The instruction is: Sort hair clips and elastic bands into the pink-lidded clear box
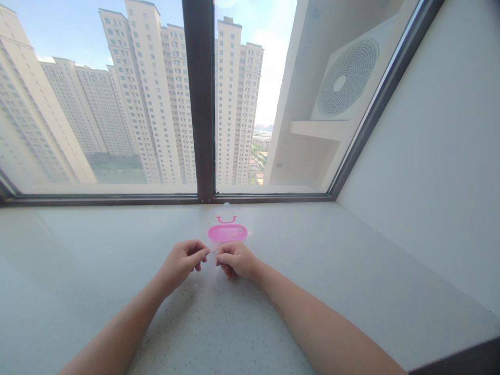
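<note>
Close together above the pale speckled sill, my two hands face each other with a narrow gap between the fingertips. My left hand [188, 256] is closed in a pinch; whatever it grips, if anything, is too small to make out. Thumb and forefinger of my right hand [237, 259] are pressed together too, with a tiny whitish bit at their tips whose kind I cannot tell. Just beyond the hands sits a pink oval box [224, 234] with its lid up. A small pale spot shows inside at its right end. The clear lid [226, 210] carries a pink curved handle [227, 220].
The speckled windowsill [117, 234] runs up to a dark window frame [200, 130]. A white wall [425, 156] bounds the right side. Outside the glass are tall buildings [144, 78] and an air-conditioner unit [347, 78]. A dark edge [461, 359] crosses the lower right corner.
</note>
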`<state>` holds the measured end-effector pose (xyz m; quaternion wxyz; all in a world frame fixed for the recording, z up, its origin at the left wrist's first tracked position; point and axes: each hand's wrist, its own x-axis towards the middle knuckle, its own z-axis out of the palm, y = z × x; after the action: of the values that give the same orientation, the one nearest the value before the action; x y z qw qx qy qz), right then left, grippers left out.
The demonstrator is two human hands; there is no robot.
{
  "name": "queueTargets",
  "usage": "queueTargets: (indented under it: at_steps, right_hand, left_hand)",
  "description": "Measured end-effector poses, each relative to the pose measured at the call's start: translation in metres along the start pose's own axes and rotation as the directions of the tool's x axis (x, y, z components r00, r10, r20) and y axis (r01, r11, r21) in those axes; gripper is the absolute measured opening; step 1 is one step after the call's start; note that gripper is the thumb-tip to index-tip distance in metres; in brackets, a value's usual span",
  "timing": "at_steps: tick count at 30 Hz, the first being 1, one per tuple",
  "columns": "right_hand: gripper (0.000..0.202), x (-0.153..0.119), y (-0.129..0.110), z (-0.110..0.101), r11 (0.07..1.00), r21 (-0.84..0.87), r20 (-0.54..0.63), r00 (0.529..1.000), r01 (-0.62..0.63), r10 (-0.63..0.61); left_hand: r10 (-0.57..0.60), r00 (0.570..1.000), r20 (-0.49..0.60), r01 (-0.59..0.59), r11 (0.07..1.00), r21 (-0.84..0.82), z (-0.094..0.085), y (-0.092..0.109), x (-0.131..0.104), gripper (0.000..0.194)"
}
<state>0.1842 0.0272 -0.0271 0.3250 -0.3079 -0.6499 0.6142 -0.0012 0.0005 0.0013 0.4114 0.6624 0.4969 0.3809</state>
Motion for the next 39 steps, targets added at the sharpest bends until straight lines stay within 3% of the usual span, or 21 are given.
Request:
queueTargets:
  at_steps: [12, 23, 39]
  right_hand:
    - [0.011, 0.0018, 0.0039, -0.0004, 1.000, -0.018, -0.007, 1.000, 0.016, -0.017]
    - [0.011, 0.0006, 0.0005, 0.0000, 0.999, -0.033, -0.030, 0.999, -0.025, 0.024]
    - [0.011, 0.0018, 0.0036, -0.0011, 0.998, -0.067, -0.047, 0.999, -0.011, 0.008]
  left_hand:
    - [-0.051, 0.998, 0.025, 0.049, 0.998, 0.044, 0.0008, 0.0011, -0.0009, 0.032]
    - [0.024, 1.000, 0.000, -0.024, 0.995, 0.094, -0.0009, 0.0038, -0.0006, 0.034]
    - [0.005, 1.000, 0.005, -0.005, 0.997, 0.077, 0.0010, 0.0040, -0.0010, 0.034]
